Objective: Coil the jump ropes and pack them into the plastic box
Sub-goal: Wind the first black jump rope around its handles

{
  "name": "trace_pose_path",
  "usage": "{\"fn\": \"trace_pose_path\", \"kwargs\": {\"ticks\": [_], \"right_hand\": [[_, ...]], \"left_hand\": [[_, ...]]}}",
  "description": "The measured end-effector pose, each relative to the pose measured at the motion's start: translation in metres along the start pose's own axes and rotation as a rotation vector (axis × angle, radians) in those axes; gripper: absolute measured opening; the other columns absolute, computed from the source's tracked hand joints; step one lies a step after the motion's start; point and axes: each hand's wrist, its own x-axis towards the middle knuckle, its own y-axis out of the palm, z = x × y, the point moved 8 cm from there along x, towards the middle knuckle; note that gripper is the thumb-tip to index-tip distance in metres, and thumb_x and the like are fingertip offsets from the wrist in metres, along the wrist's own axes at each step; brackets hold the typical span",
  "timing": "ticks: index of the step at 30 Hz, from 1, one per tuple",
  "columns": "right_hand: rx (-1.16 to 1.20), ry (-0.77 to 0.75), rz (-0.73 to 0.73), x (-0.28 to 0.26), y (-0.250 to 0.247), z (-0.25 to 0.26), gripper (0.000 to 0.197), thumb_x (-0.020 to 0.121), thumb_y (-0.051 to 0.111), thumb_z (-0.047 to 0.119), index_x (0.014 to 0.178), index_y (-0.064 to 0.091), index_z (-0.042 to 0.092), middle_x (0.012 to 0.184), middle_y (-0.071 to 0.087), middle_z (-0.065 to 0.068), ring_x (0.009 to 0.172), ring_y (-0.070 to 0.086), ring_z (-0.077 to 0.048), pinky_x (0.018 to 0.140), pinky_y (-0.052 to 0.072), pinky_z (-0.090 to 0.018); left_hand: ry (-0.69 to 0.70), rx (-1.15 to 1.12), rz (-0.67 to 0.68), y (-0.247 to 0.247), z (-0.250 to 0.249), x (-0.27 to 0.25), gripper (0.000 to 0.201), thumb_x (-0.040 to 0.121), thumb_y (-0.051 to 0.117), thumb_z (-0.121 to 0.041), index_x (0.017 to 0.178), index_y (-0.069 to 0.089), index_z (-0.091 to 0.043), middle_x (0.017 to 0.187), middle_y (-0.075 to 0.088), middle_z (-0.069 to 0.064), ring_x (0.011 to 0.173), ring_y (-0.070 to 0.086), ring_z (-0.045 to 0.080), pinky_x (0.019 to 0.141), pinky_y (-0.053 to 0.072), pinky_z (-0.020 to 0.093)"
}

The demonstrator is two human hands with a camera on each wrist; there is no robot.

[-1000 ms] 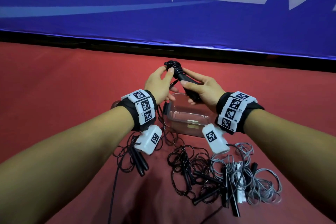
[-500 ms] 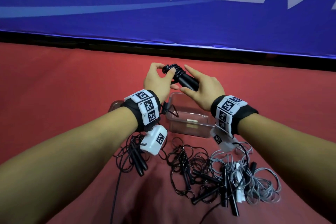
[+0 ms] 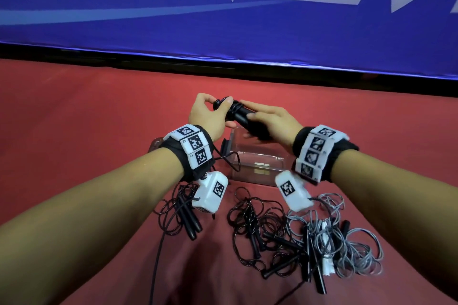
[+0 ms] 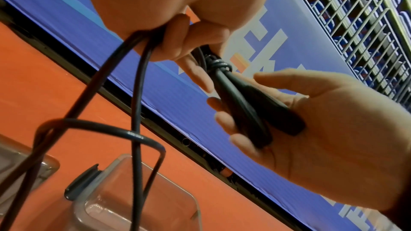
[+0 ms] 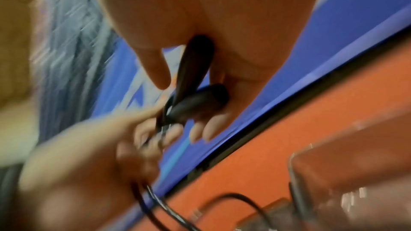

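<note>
Above the clear plastic box [image 3: 257,168] I hold one black jump rope. My right hand [image 3: 265,121] cradles its two black handles [image 3: 244,119] [image 4: 249,110] [image 5: 193,80] side by side in the palm, thumb over them. My left hand [image 3: 210,114] pinches the black cord [image 4: 138,83] where it is wound round the handle tops [image 4: 217,63]. Slack cord loops hang from the left hand down toward the box [image 4: 138,199]. The right wrist view is blurred.
On the red cloth near me lie more loose ropes: a black one [image 3: 183,215] on the left, a black tangle [image 3: 262,238] in the middle, a grey tangle [image 3: 347,250] on the right. A clear lid [image 3: 155,142] lies left of the box. A blue banner [image 3: 223,15] stands behind.
The handles have tilted from upright to lying flatter across my right palm. My left hand has moved round the handle tops with the cord.
</note>
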Motion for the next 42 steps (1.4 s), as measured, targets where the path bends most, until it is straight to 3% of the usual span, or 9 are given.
{"fn": "trace_pose_path", "kwargs": {"ticks": [6, 11, 19, 21, 24, 29, 33, 37, 42], "right_hand": [[0.44, 0.273, 0.242, -0.01, 0.005, -0.005, 0.035, 0.103, 0.045, 0.035, 0.137, 0.054, 0.04, 0.112, 0.073, -0.018, 0.06, 0.066, -0.014, 0.057, 0.06, -0.025], [0.331, 0.19, 0.236, -0.008, 0.001, -0.007, 0.038, 0.1, 0.05, 0.045, 0.135, 0.058, 0.032, 0.078, 0.065, -0.006, 0.047, 0.052, -0.01, 0.039, 0.044, -0.017], [0.165, 0.009, 0.135, -0.001, -0.008, 0.0, 0.045, 0.099, 0.059, 0.023, 0.143, 0.052, 0.026, 0.067, 0.065, -0.009, 0.042, 0.054, -0.015, 0.038, 0.042, -0.02], [0.096, -0.042, 0.084, 0.002, -0.01, 0.003, 0.048, 0.098, 0.062, 0.021, 0.144, 0.052, 0.026, 0.067, 0.065, -0.011, 0.041, 0.055, -0.017, 0.039, 0.042, -0.021], [-0.015, -0.115, 0.008, 0.003, -0.01, 0.01, 0.051, 0.098, 0.062, 0.016, 0.147, 0.049, 0.026, 0.063, 0.066, -0.006, 0.039, 0.055, -0.017, 0.04, 0.044, -0.021], [-0.311, -0.246, -0.12, 0.001, -0.015, 0.021, 0.054, 0.098, 0.063, 0.018, 0.147, 0.046, 0.033, 0.069, 0.065, 0.009, 0.046, 0.06, -0.011, 0.046, 0.052, -0.028], [-0.762, -0.378, -0.257, -0.002, -0.02, 0.028, 0.059, 0.097, 0.059, 0.034, 0.148, 0.036, 0.05, 0.09, 0.075, 0.005, 0.065, 0.07, -0.025, 0.069, 0.06, -0.036], [-1.084, -0.433, -0.286, -0.009, -0.009, 0.029, 0.062, 0.1, 0.049, 0.038, 0.153, 0.02, 0.052, 0.099, 0.071, -0.007, 0.087, 0.066, -0.038, 0.069, 0.051, -0.038], [-1.154, -0.462, -0.203, -0.019, 0.011, 0.02, 0.07, 0.099, 0.043, 0.035, 0.155, 0.002, 0.043, 0.106, 0.059, -0.004, 0.079, 0.065, -0.036, 0.065, 0.055, -0.045]], "left_hand": [[0.117, 0.064, 0.013, -0.002, -0.009, 0.003, 0.03, 0.093, 0.068, -0.045, 0.102, 0.054, -0.02, 0.078, 0.064, -0.001, 0.045, 0.049, 0.012, 0.051, 0.043, 0.027], [0.135, 0.05, 0.055, 0.002, -0.01, 0.002, 0.027, 0.095, 0.067, -0.044, 0.102, 0.055, -0.021, 0.08, 0.065, -0.003, 0.048, 0.05, 0.008, 0.055, 0.042, 0.029], [0.147, 0.015, 0.101, 0.008, -0.018, -0.006, 0.025, 0.099, 0.064, -0.034, 0.11, 0.052, -0.015, 0.063, 0.061, -0.006, 0.033, 0.049, 0.0, 0.043, 0.037, 0.02], [0.153, 0.029, 0.088, 0.008, -0.018, -0.006, 0.024, 0.099, 0.063, -0.035, 0.113, 0.054, -0.017, 0.068, 0.064, -0.004, 0.033, 0.048, 0.0, 0.04, 0.037, 0.017], [0.119, 0.041, 0.069, 0.01, -0.016, -0.003, 0.032, 0.101, 0.059, -0.039, 0.128, 0.055, -0.023, 0.097, 0.071, 0.005, 0.034, 0.052, 0.002, 0.038, 0.039, 0.017], [0.08, 0.081, 0.068, 0.014, -0.015, -0.003, 0.042, 0.102, 0.057, -0.038, 0.144, 0.053, -0.033, 0.081, 0.078, 0.003, 0.038, 0.059, 0.006, 0.038, 0.04, 0.016], [0.128, 0.077, 0.041, 0.018, -0.022, -0.003, 0.034, 0.102, 0.056, -0.028, 0.134, 0.065, -0.028, 0.112, 0.075, -0.007, 0.066, 0.073, 0.004, 0.047, 0.042, 0.011], [0.023, -0.102, 0.013, 0.017, -0.017, -0.006, 0.024, 0.101, 0.06, -0.035, 0.115, 0.063, -0.016, 0.093, 0.072, -0.002, 0.058, 0.073, 0.015, 0.045, 0.04, 0.011], [-0.025, -0.131, -0.001, 0.011, -0.005, -0.001, 0.031, 0.094, 0.069, -0.04, 0.115, 0.068, -0.018, 0.09, 0.074, -0.001, 0.058, 0.074, 0.019, 0.053, 0.051, 0.018]]}}
